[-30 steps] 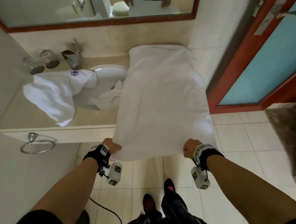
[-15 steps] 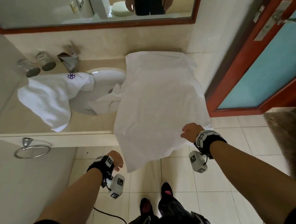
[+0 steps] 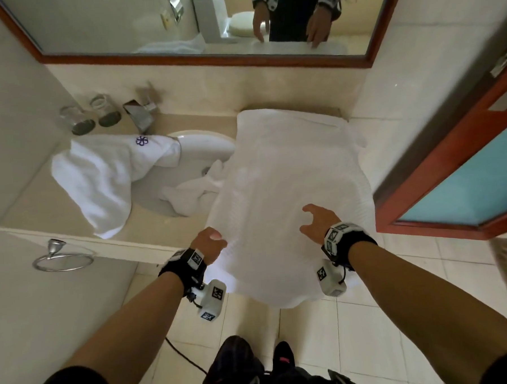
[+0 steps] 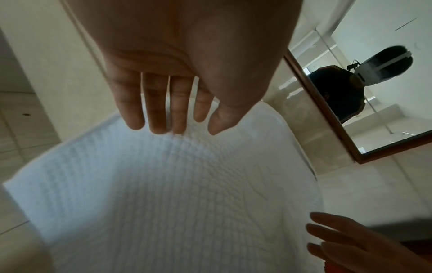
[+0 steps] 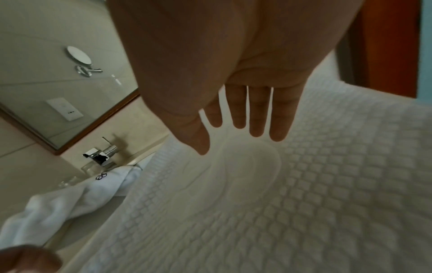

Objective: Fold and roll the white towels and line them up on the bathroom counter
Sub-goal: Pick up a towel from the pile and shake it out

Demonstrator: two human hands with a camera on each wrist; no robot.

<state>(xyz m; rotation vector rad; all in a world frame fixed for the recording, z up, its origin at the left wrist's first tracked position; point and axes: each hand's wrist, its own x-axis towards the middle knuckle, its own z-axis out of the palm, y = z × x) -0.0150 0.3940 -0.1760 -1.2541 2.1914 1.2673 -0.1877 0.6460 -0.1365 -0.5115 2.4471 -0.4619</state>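
the beige bathroom surface has a white sink sunk into it. a waffle-weave white towel lies spread across its right side, overhanging the front edge. a logo towel drapes from the left into the sink. two upturned glasses stand beside the chrome faucet.

Camera arrangement: one head view, two wrist views.

Head camera looks steeply down and forward from above the desk, taking in mirror and floor; left wrist camera sits close beneath the left hand, facing along its fingers; right wrist camera likewise beneath the right hand; all three share the waffle towel, and the mirror; the head and right wrist views share the tap.
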